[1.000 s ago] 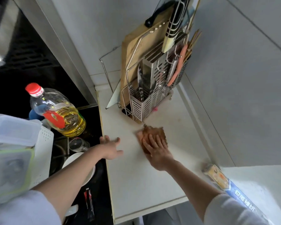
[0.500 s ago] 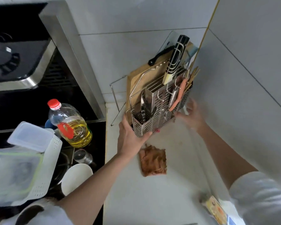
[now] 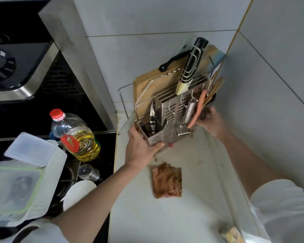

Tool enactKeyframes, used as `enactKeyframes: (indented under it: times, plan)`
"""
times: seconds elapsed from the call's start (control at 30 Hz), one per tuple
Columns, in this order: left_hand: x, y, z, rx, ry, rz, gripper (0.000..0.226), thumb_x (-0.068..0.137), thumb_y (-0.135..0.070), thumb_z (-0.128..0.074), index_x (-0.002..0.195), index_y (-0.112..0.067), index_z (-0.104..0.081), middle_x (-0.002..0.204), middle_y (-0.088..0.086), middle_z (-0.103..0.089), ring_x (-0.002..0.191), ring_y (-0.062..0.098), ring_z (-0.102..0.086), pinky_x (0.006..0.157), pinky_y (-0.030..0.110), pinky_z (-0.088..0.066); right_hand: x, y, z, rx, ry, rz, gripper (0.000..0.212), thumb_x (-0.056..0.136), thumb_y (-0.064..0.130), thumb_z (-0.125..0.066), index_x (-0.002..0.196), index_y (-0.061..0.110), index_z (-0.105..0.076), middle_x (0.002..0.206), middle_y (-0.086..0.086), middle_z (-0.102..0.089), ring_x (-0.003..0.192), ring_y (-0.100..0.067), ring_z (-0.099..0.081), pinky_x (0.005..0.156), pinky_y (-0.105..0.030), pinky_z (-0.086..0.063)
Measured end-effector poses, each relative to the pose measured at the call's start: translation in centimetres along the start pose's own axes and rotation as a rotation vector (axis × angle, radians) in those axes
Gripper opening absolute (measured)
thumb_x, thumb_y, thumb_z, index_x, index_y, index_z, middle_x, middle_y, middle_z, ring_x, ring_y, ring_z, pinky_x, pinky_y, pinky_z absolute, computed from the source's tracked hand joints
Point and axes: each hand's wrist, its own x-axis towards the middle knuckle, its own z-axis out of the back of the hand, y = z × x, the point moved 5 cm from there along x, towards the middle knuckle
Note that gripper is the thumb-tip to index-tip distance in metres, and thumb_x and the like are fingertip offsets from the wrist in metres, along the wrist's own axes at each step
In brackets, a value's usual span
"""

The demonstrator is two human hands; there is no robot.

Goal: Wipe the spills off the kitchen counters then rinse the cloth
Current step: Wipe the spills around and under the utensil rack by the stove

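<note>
left hand (image 3: 140,148) gripping knife rack (image 3: 172,120) corner | right hand (image 3: 211,121) grasping its far side | cloth (image 3: 167,183) lying on counter (image 3: 147,216), near left wrist

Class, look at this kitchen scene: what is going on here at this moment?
A person grips a metal utensil rack with both hands: the left hand at its lower left corner, the right hand on its right side, blurred. The brown cloth lies unheld on the white counter just in front of the rack. A cooking oil bottle stands off to the left.
</note>
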Motion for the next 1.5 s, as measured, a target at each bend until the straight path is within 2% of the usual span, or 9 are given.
enactKeyframes:
  times: [0.17,0.37,0.6,0.83,1.0,1.1,1.3,1.4,1.5]
  plan:
    - [4.3,1.7,3.6,0.059,0.075,-0.069,0.122,0.059,-0.048,-0.092,0.147,-0.017,-0.014,0.141,0.007,-0.049,0.118,0.017,-0.057,0.095,0.030,-0.048,-3.5,4.6,-2.6,-0.119,-0.181,0.062,0.075,0.060,0.051,-0.091,0.123,0.033,-0.055,0.117,0.010,-0.065,0.109,-0.015,-0.061,0.094,-0.041,-0.050]
    - [9.1,3.3,6.6,0.084,0.258,-0.103,0.157,0.059,-0.054,-0.090,0.148,-0.018,0.035,0.161,-0.001,-0.029,0.143,0.012,-0.034,0.108,0.017,-0.024,-4.7,6.5,-5.4,-0.263,-0.234,0.033,0.066,0.068,0.047,-0.086,0.122,0.025,-0.053,0.102,0.010,-0.065,0.089,-0.013,-0.058,0.075,-0.026,-0.040]
    - [10.7,2.9,8.1,0.119,0.317,-0.147,0.138,0.061,-0.044,-0.092,0.145,-0.040,0.017,0.154,0.000,-0.041,0.139,0.019,-0.042,0.108,0.024,-0.028,-5.0,6.9,-7.0,-0.188,-0.257,-0.027,0.055,0.071,0.036,-0.086,0.112,0.029,-0.051,0.087,0.022,-0.061,0.087,-0.009,-0.062,0.076,-0.027,-0.044]
    - [10.6,3.4,7.9,0.098,0.325,-0.061,0.154,0.065,-0.041,-0.091,0.144,-0.025,0.040,0.155,-0.001,-0.040,0.139,0.018,-0.041,0.106,0.024,-0.029,-2.9,7.9,-4.2,-0.220,0.108,-0.040,0.070,0.056,0.040,-0.093,0.116,0.022,-0.062,0.101,0.014,-0.073,0.095,-0.002,-0.066,0.090,-0.030,-0.054]
    - [10.6,3.3,7.8,0.110,0.357,-0.044,0.150,0.064,-0.044,-0.090,0.121,-0.044,0.048,0.158,0.000,-0.036,0.141,0.017,-0.039,0.109,0.025,-0.027,-3.0,9.0,-5.1,-0.232,0.087,0.005,0.039,0.067,0.026,-0.092,0.099,0.016,-0.070,0.078,0.014,-0.068,0.051,0.005,-0.053,0.041,-0.007,-0.034]
    - [10.3,3.3,8.0,0.142,0.342,-0.021,0.150,0.063,-0.052,-0.089,0.132,-0.046,0.044,0.151,-0.003,-0.047,0.135,0.017,-0.047,0.111,0.032,-0.035,-3.7,9.1,-5.2,-0.240,0.002,0.025,0.028,0.068,0.033,-0.090,0.085,0.024,-0.071,0.088,0.015,-0.068,0.063,0.007,-0.056,0.056,-0.012,-0.040]
    - [7.1,6.1,5.2,0.347,0.375,-0.032,0.066,0.082,-0.050,-0.073,0.138,-0.026,-0.049,0.136,-0.001,-0.057,0.124,0.022,-0.056,0.103,0.036,-0.046,-12.9,0.4,-10.1,-0.312,-0.145,-0.101,0.051,0.096,0.047,-0.057,0.138,0.020,-0.046,0.132,0.001,-0.059,0.117,-0.019,-0.059,0.098,-0.032,-0.046]
    - [3.3,10.4,0.7,0.615,0.615,0.032,0.056,0.097,-0.042,-0.053,0.147,-0.018,-0.041,0.147,0.011,-0.049,0.132,0.029,-0.049,0.105,0.038,-0.045,-19.1,-6.0,-16.3,-0.475,0.305,0.168,0.036,0.097,0.039,-0.044,0.130,0.033,-0.055,0.149,-0.003,-0.048,0.140,-0.029,-0.040,0.116,-0.038,-0.028]
    - [0.3,13.8,-2.5,0.787,0.806,0.073,0.074,0.099,-0.038,-0.051,0.158,-0.036,-0.007,0.165,0.018,-0.002,0.150,0.041,-0.010,0.117,0.048,-0.030,-21.1,-9.0,-19.2,-0.777,0.449,0.278,0.057,0.096,0.045,-0.028,0.153,0.040,-0.027,0.163,-0.003,0.008,0.150,-0.031,0.018,0.120,-0.042,0.013]
